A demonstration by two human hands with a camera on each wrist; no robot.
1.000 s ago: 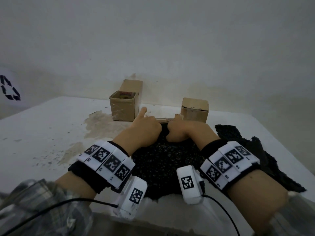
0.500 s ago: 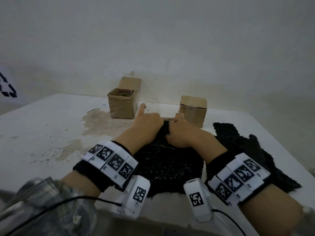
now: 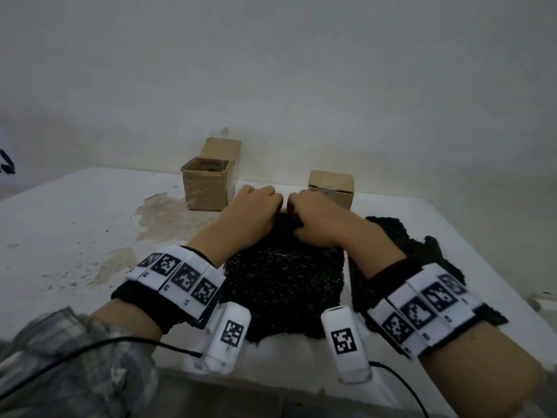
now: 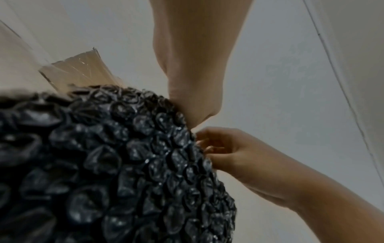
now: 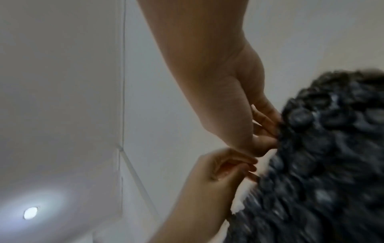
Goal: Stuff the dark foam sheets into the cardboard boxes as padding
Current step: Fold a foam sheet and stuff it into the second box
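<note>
Head view: a dark foam sheet (image 3: 283,285), bubbled and glossy in the wrist views, lies flat on the white table (image 3: 75,221) between the person's forearms. Its far edge is bunched under both hands. The left hand (image 3: 251,206) has its fingers curled down into that edge, grasping the sheet; the right hand (image 3: 316,212), just beside it, pinches the same edge with curled fingers. More dark foam (image 3: 422,257) lies spread to the right, partly under the right forearm; how many sheets it makes up cannot be told. Two cardboard boxes stand beyond the hands near the wall: an open box (image 3: 208,188) at the left with its flap raised, something indistinct inside, and a closed-looking box (image 3: 331,188) at the right, just behind the right hand. The tabletop bears brownish stains (image 3: 159,215) at the left. A plain pale wall (image 3: 301,86) rises behind the table. The right wrist view shows a round ceiling light (image 5: 31,212).
</note>
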